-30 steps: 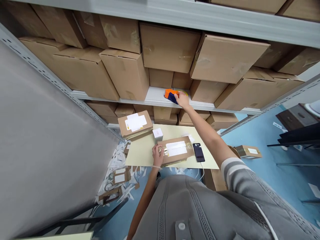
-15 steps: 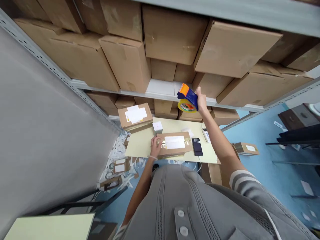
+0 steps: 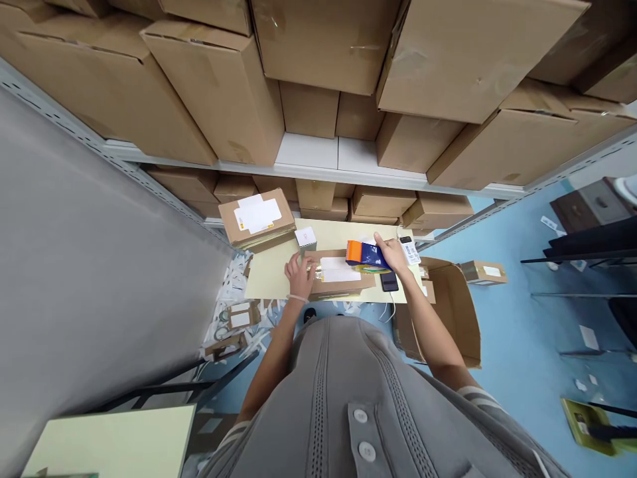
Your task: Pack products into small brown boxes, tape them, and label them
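A brown cardboard box (image 3: 334, 287) with a white label (image 3: 341, 269) and clear tape at its left end lies on the pale table (image 3: 263, 285). My left hand (image 3: 298, 277) grips that left end, its fingers bent over the edge. In my right hand (image 3: 394, 254) is a blue and orange tape dispenser (image 3: 372, 253) with a yellow roll, held over the right part of the box. Whether the dispenser touches the box I cannot tell. A small white box (image 3: 305, 237) stands just behind the left end.
Labelled cardboard boxes (image 3: 279, 226) are stacked at the table's back left. A black phone (image 3: 389, 283) with a cable lies right of the box. Shelves (image 3: 318, 174) full of cartons rise behind. A large open carton (image 3: 455, 312) stands on the floor to the right.
My right hand has brought the tape dispenser down from shelf height to the box. My left hand stays at the box's left end. The camera view has tilted slightly.
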{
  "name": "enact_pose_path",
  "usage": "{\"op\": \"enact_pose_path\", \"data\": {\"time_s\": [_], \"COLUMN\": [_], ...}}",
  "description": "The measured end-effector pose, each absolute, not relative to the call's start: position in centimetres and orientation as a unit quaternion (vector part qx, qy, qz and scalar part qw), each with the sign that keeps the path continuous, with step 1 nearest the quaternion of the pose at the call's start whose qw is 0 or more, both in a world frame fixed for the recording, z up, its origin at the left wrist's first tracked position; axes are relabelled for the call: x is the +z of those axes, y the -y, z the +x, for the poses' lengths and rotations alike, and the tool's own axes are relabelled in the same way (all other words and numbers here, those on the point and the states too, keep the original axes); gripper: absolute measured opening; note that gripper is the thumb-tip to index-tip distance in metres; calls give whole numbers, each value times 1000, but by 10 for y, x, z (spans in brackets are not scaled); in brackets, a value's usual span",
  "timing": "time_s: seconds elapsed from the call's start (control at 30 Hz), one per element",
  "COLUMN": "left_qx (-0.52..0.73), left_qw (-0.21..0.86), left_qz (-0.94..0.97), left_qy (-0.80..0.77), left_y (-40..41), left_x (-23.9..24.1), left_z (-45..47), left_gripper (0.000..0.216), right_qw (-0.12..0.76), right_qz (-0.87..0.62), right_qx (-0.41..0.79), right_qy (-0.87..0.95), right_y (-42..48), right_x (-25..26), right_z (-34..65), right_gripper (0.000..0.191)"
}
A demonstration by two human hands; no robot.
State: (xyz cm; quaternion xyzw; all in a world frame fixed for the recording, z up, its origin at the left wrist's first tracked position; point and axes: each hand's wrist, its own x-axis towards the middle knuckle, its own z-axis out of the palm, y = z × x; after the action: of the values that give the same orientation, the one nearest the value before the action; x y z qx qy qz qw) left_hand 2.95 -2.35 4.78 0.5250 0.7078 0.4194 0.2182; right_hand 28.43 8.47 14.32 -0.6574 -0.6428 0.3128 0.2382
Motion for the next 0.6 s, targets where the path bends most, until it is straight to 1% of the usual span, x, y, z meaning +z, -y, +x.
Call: {"op": "enact_pose_path", "data": {"time_s": [0.07, 0.1, 0.17, 0.27, 0.33, 0.47, 0.6], "left_qx": [447, 468, 502, 498, 490, 512, 533], "left_qw": [205, 235, 361, 559, 623, 637, 626], "left_qz": [526, 517, 468, 356, 314, 290, 282], "left_qy": [-694, -677, -631, -559, -522, -498, -494], "left_y": [21, 19, 12, -1, -9, -17, -21], "left_x": [64, 72, 84, 92, 92, 87, 80], "left_z": [37, 42, 52, 69, 78, 88, 88], "left_gripper": [17, 21, 31, 39, 37, 27, 25], "right_qw": [240, 239, 237, 230, 225, 222, 208], "right_qz": [-657, -655, -652, -656, -658, -652, -649], "right_qx": [301, 298, 295, 291, 287, 281, 266], "right_qy": [649, 652, 657, 657, 659, 669, 682], "right_y": [-85, -84, -84, -84, -83, -81, -79], "right_x": [141, 141, 141, 141, 142, 145, 148], "right_z": [284, 284, 284, 284, 284, 282, 280], "right_gripper": [69, 69, 69, 68, 68, 68, 67]}}
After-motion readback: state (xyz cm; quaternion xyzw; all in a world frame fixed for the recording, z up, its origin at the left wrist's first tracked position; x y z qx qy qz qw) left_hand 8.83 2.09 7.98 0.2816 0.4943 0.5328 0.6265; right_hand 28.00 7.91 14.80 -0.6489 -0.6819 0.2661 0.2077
